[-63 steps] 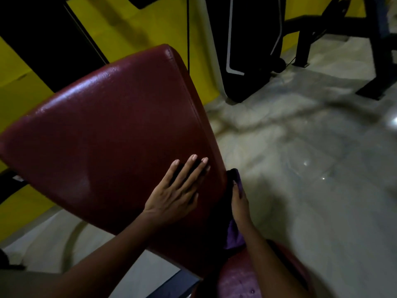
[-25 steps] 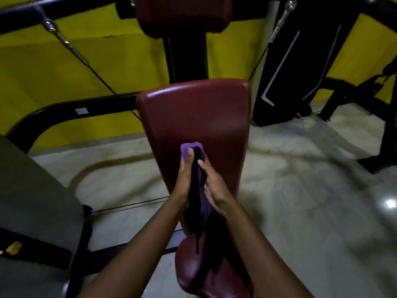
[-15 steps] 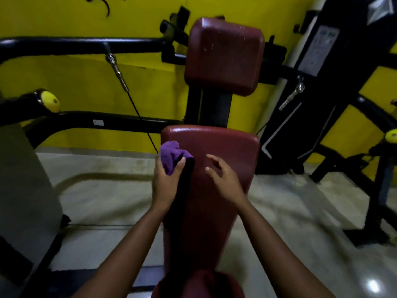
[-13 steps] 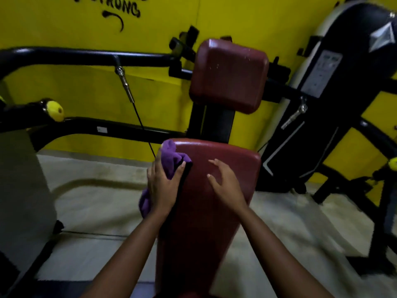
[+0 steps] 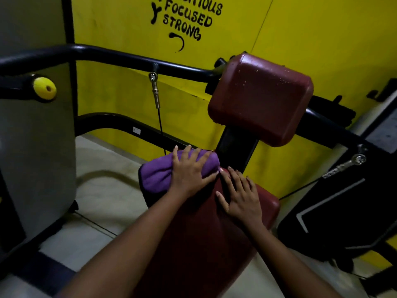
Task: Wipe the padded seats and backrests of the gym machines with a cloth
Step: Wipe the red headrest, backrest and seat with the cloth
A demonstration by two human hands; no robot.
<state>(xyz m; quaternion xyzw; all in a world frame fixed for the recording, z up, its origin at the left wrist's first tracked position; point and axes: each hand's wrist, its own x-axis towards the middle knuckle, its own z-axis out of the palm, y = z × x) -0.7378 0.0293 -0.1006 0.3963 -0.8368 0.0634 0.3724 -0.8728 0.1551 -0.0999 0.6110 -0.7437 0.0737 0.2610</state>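
Observation:
A dark red padded backrest (image 5: 206, 237) runs up the middle of the view, with a smaller red head pad (image 5: 261, 97) above it on a black post. A purple cloth (image 5: 158, 173) is draped over the backrest's top left corner. My left hand (image 5: 190, 171) lies flat on the cloth with fingers spread, pressing it onto the pad. My right hand (image 5: 242, 194) rests open on the bare top of the backrest, just right of the cloth, thumb tip near my left fingers.
Black curved machine arms (image 5: 120, 57) cross behind the pads, with a steel cable fitting (image 5: 155, 89) hanging from one. A yellow knob (image 5: 44, 88) sits at left on a grey shroud (image 5: 36, 147). A yellow lettered wall (image 5: 300, 29) stands behind, a black weight-stack cover (image 5: 352, 201) at right.
My left hand has taken the cloth from my right hand, carried it up to the backrest's top left corner and flattened on it. My right hand now lies flat on the pad's top.

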